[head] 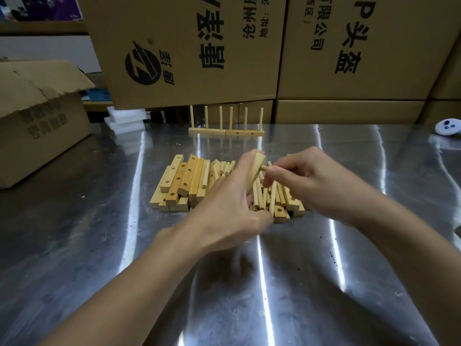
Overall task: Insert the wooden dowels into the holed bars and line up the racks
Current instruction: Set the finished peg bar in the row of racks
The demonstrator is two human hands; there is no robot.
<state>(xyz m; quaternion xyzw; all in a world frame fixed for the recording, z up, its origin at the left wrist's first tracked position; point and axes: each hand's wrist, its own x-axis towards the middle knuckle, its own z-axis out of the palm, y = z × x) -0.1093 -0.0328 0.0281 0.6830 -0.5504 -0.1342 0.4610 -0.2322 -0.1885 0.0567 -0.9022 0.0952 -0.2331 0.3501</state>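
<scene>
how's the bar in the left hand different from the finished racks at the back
The held bar is tilted up in the left hand; the finished racks lie flat, end to end. The held bar has one dowel, pinched by the right hand; the racks hold six upright. Both are pale wood.

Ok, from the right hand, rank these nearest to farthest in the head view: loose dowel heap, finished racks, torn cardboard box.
From the right hand, pinching a dowel at the bar in the left hand:
1. Loose dowel heap: directly beneath it.
2. Finished racks: beyond, upright at the far edge of the table.
3. Torn cardboard box: far left.
</scene>
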